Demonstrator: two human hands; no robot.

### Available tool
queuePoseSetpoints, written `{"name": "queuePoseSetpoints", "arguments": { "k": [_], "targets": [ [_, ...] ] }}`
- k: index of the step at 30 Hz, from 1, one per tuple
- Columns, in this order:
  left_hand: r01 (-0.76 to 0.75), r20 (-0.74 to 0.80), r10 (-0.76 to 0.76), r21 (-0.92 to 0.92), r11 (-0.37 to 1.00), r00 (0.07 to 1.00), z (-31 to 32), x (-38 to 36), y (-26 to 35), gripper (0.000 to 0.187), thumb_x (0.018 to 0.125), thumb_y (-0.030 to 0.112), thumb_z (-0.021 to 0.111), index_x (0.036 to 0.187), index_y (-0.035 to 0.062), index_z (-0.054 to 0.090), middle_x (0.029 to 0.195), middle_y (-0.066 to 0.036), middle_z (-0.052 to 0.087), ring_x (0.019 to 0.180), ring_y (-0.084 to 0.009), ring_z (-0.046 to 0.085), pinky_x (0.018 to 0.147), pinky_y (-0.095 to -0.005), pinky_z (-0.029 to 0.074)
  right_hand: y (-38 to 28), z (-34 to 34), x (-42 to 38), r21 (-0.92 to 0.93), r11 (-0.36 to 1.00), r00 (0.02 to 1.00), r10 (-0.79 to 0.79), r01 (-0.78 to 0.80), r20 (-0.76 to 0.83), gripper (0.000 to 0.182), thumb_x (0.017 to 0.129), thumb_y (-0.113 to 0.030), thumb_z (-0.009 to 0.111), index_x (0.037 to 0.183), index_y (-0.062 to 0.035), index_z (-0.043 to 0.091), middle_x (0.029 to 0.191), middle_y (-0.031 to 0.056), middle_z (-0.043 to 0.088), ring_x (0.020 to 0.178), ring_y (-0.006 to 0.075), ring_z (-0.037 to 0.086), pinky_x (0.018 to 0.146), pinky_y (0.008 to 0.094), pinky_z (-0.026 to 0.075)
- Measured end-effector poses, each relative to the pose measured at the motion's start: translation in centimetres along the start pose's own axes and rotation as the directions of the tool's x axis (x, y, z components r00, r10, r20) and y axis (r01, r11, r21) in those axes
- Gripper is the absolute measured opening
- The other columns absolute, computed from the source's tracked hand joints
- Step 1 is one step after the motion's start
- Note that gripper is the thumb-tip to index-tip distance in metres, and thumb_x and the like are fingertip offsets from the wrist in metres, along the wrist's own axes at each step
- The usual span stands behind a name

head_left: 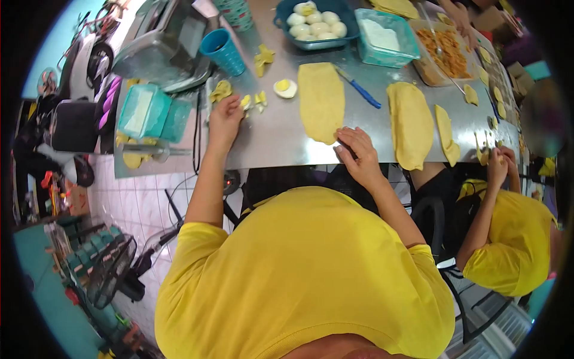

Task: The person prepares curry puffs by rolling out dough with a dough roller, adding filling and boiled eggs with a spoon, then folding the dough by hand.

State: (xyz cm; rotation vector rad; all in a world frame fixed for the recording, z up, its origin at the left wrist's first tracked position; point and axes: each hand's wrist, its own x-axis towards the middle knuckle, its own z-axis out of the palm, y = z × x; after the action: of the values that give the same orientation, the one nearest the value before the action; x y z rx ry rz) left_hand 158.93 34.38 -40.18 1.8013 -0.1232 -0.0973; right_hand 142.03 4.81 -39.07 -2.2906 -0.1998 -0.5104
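On metal table (269, 143), flat dough sheet (321, 96). Right hand (357, 149) loosely bent, gripping nothing, fingertips by near corner: touch softly, so dough won't tear. Left hand (226, 116) curled by egg bits (259, 102); can't tell if holding any. Pinch lightly; egg may crumble.

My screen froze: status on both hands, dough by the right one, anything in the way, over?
Left hand by egg pieces. Right hand at near end of dough sheet. Sheet flat, nothing on top; blue-handled knife alongside, right.
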Motion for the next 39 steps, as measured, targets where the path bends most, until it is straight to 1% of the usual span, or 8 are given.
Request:
{"name": "queuePoseSetpoints", "arguments": {
  "k": [7,13,17,21,24,29,31,39],
  "targets": [
    [-0.004,0.221,0.015,-0.049,0.999,0.975,4.8,-3.4,6.0,0.026,0.085,-0.002,0.055,0.111,-0.0021,0.057,0.090,-0.003,0.061,0.081,-0.0086,0.056,0.072,-0.0214,0.046,3.1,-5.1,3.2,0.109,0.981,0.903,0.193,-0.163,-0.384,0.028,0.078,-0.003,0.067,0.103,0.0025,0.059,0.088,0.0119,0.061,0.082,0.0202,0.060,0.074,0.0297,0.049],
    [-0.096,0.489,0.055,0.060,0.994,0.871,12.2,-4.0,5.6,0.018,0.085,0.001,0.057,0.102,0.0006,0.061,0.083,-0.005,0.061,0.074,-0.0116,0.056,0.067,-0.0244,0.046,9.6,-12.1,9.5,0.769,0.638,0.313,0.726,0.023,-0.612,0.045,0.082,-0.006,0.067,0.120,0.0036,0.045,0.075,0.0013,0.050,0.065,0.0103,0.051,0.060,0.0239,0.045],
    [-0.605,0.489,0.414,0.342,0.719,0.768,13.0,-4.1,6.3,0.023,0.079,-0.001,0.057,0.102,-0.0001,0.062,0.092,-0.014,0.056,0.083,-0.0274,0.057,0.074,-0.0357,0.047,15.4,-15.9,11.2,0.622,0.770,0.448,0.611,-0.145,-0.652,0.028,0.085,-0.014,0.064,0.106,0.0029,0.056,0.078,0.0039,0.057,0.067,0.0123,0.056,0.059,0.0250,0.047],
    [-0.555,0.490,0.332,0.428,0.713,0.806,13.5,-4.6,7.3,0.029,0.075,-0.003,0.055,0.103,-0.0013,0.061,0.097,-0.016,0.053,0.090,-0.0343,0.051,0.080,-0.0420,0.044,18.1,-18.6,15.2,0.159,0.889,0.598,0.412,-0.430,-0.687,0.027,0.088,-0.023,0.059,0.092,0.0032,0.063,0.079,0.0106,0.066,0.071,0.0137,0.061,0.061,0.0281,0.049],
    [-0.594,0.496,0.367,0.449,0.668,0.787,14.3,-4.8,8.4,0.027,0.076,0.002,0.059,0.104,-0.0014,0.061,0.097,-0.016,0.053,0.090,-0.0339,0.052,0.079,-0.0414,0.044,21.4,-20.4,16.8,0.281,0.799,0.675,0.600,-0.531,-0.429,0.029,0.089,-0.023,0.057,0.096,0.0047,0.063,0.076,0.0132,0.067,0.072,0.0145,0.062,0.064,0.0303,0.049],
    [-0.617,0.487,0.409,0.416,0.669,0.772,14.7,-5.0,8.7,0.027,0.077,0.007,0.064,0.103,-0.0014,0.060,0.096,-0.017,0.053,0.089,-0.0326,0.052,0.077,-0.0393,0.044,21.0,-23.8,14.7,0.088,0.912,0.820,0.400,-0.401,-0.410,0.029,0.092,-0.023,0.056,0.095,0.0039,0.065,0.076,0.0099,0.066,0.071,0.0139,0.063,0.069,0.0290,0.052],
    [-0.621,0.487,0.416,0.409,0.668,0.768,14.5,-4.9,8.4,0.028,0.078,0.009,0.065,0.104,-0.0010,0.060,0.097,-0.016,0.053,0.089,-0.0323,0.052,0.077,-0.0394,0.044,21.3,-22.7,13.5,0.388,0.872,0.792,0.453,-0.298,-0.410,0.029,0.094,-0.025,0.054,0.091,0.0019,0.065,0.079,0.0061,0.066,0.070,0.0128,0.061,0.066,0.0262,0.051],
    [-0.622,0.411,0.475,0.400,0.673,0.778,14.5,-5.6,6.8,0.026,0.078,0.005,0.063,0.102,-0.0012,0.060,0.097,-0.017,0.053,0.090,-0.0330,0.052,0.078,-0.0398,0.043,21.2,-21.8,14.0,0.501,0.842,0.751,0.459,-0.199,-0.475,0.031,0.096,-0.031,0.050,0.089,-0.0015,0.057,0.080,0.0071,0.063,0.068,0.0126,0.060,0.063,0.0249,0.051]
  ]
}}
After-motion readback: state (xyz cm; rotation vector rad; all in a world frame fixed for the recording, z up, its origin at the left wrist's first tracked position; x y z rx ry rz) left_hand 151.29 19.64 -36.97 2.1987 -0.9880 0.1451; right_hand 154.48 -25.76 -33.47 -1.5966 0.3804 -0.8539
